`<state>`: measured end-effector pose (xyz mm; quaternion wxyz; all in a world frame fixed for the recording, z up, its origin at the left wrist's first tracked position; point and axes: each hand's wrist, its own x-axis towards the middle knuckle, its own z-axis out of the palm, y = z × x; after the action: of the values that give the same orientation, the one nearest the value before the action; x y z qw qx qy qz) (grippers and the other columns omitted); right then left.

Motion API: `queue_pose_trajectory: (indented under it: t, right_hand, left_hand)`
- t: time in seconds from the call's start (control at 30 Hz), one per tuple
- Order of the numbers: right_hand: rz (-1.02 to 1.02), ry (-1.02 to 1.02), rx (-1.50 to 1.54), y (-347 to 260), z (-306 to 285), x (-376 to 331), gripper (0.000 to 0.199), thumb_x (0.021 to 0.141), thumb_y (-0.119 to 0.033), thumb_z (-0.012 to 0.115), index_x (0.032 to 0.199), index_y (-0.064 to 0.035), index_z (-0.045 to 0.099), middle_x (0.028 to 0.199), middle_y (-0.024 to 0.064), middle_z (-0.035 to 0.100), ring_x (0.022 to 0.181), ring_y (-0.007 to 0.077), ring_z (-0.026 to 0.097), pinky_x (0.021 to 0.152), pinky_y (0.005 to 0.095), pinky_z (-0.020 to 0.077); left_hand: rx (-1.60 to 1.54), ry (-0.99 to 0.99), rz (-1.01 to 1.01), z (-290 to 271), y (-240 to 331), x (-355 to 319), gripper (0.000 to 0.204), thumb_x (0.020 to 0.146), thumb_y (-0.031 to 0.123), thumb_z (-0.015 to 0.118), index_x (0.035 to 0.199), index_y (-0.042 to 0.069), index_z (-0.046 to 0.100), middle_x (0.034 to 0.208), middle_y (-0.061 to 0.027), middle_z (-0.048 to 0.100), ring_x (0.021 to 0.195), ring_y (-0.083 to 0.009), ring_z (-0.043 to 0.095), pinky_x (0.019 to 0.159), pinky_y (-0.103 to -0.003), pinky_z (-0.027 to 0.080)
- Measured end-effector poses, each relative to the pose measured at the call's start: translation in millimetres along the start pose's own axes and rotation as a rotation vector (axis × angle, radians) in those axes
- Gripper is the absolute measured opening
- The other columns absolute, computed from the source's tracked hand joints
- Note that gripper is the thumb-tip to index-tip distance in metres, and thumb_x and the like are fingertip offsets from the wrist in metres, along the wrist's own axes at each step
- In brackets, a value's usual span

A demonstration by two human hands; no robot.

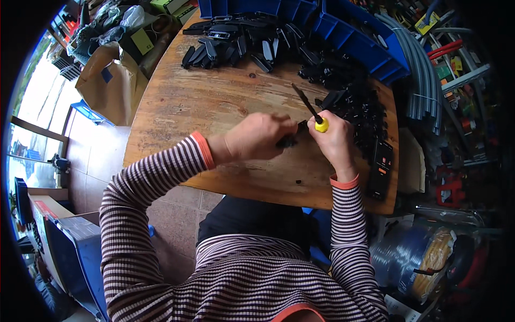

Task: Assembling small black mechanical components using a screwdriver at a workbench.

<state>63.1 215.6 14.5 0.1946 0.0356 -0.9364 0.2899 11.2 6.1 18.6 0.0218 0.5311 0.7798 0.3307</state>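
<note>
Two hands meet over the wooden bench [214, 102]: the left hand [260, 137] has its fingers clamped on a small black plastic part [288, 141], the right hand [333, 140] is closed around a yellow-tipped screwdriver [311, 110]. The part looks light, stiff and a little slippery, so it is best pinched at its sides. Many similar black parts [343, 86] lie near, beside blue bins [354, 37].

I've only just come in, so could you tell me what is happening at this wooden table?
A person in a striped top sits at the worn wooden table. The left hand grips a small black plastic part just above the tabletop, while the right hand holds a yellow-handled screwdriver beside it, its dark shaft pointing up and away. Many similar black plastic parts lie heaped along the far edge, beside blue plastic bins.
</note>
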Motion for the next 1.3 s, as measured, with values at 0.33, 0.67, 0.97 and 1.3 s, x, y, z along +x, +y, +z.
queue_pose_trajectory:
  t: [0.33,0.67,0.97,1.3]
  right_hand:
    - [-0.354,-0.169,-0.288,-9.9,4.3,12.4,0.015,0.077,-0.009,0.070,0.077,-0.0005,0.058,0.078,0.0148,0.064,0.067,0.0314,0.063,0.061,0.0383,0.0504]
    - [0.099,0.310,0.930,-22.3,18.3,27.7,0.014,0.089,-0.012,0.066,0.082,-0.0012,0.060,0.074,0.0046,0.065,0.066,0.0084,0.061,0.057,0.0243,0.0484]
    - [0.165,0.132,0.080,33.7,-52.5,2.6,0.013,0.080,-0.009,0.071,0.089,-0.0021,0.064,0.082,0.0116,0.066,0.070,0.0195,0.064,0.063,0.0298,0.0502]
    - [0.222,-0.076,-0.156,58.1,-40.6,-35.1,0.024,0.075,-0.013,0.074,0.095,-0.0040,0.064,0.092,0.0141,0.063,0.085,0.0355,0.062,0.071,0.0404,0.0506]
  left_hand:
    - [0.035,0.011,0.227,36.9,-1.5,-7.6,0.036,0.066,0.011,0.069,0.099,0.001,0.056,0.104,-0.0134,0.060,0.098,-0.0320,0.058,0.083,-0.040,0.051]
    - [0.008,-0.008,0.183,31.4,-0.6,-9.0,0.039,0.066,0.011,0.069,0.101,0.001,0.055,0.109,-0.0129,0.060,0.101,-0.0311,0.057,0.087,-0.039,0.050]
    - [0.298,-0.058,0.488,16.2,-15.2,36.2,0.041,0.066,0.011,0.070,0.105,0.006,0.057,0.113,-0.0103,0.061,0.103,-0.0278,0.057,0.086,-0.040,0.049]
    - [-0.041,0.424,0.187,-69.8,-36.9,191.5,0.029,0.082,0.018,0.073,0.108,0.011,0.061,0.093,-0.0068,0.068,0.084,-0.0159,0.066,0.073,-0.030,0.054]
